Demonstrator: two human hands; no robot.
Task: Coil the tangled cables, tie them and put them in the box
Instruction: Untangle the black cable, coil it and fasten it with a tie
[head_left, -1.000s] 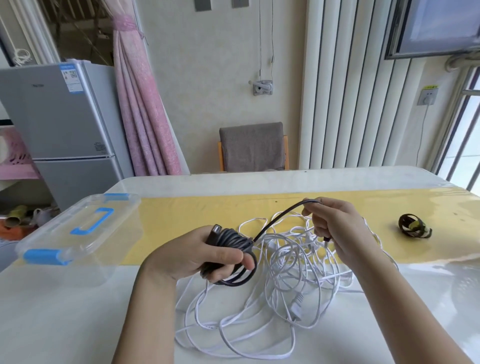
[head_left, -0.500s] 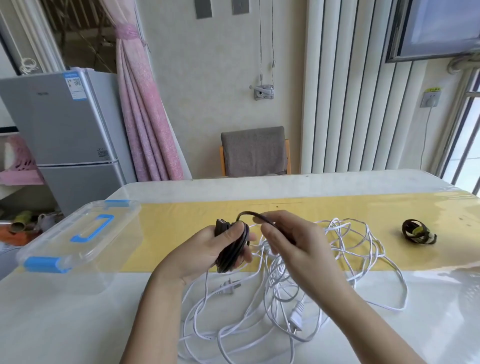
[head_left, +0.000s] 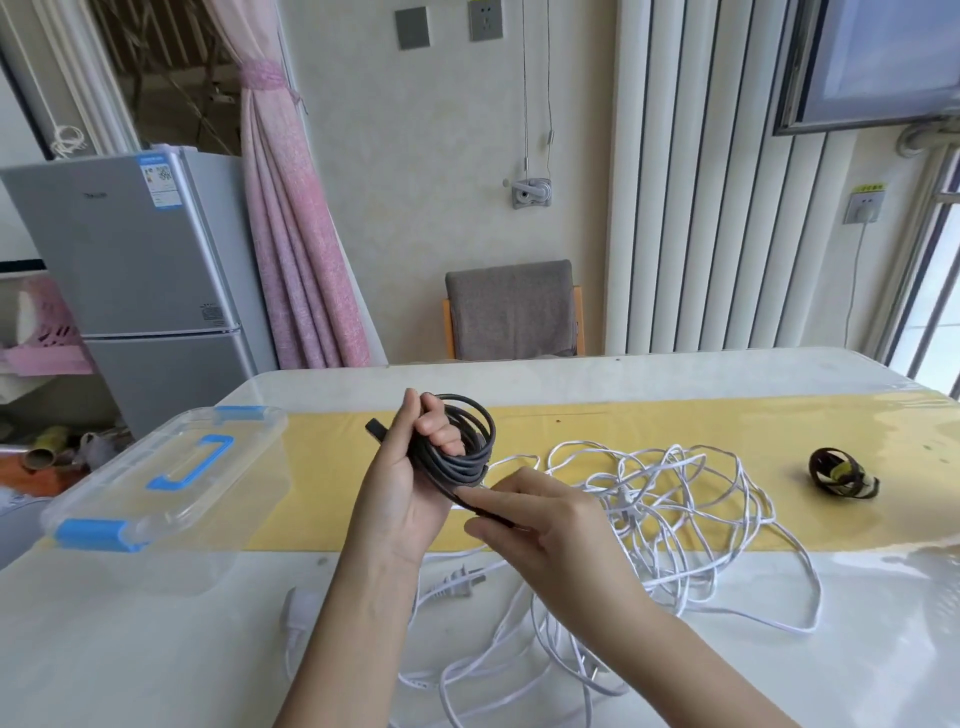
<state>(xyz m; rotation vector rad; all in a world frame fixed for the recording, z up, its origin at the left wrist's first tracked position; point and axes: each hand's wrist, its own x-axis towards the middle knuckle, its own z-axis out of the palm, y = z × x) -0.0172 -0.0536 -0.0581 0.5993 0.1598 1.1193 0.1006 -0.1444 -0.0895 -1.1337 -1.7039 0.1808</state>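
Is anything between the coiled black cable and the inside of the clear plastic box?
Yes. The clear lid with blue handle sits on the clear plastic box. Nothing else shows between it and the coiled black cable.

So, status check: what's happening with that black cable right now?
Left hand grips the coiled black cable; right hand pinches its loose tail. Not tied yet. White cables tangled underneath; box lid on.

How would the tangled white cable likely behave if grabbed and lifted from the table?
Probably floppy: the white cable lies in loose, irregular loops. Likely to trail and snag, since strands cross and a plug lies outside the pile.
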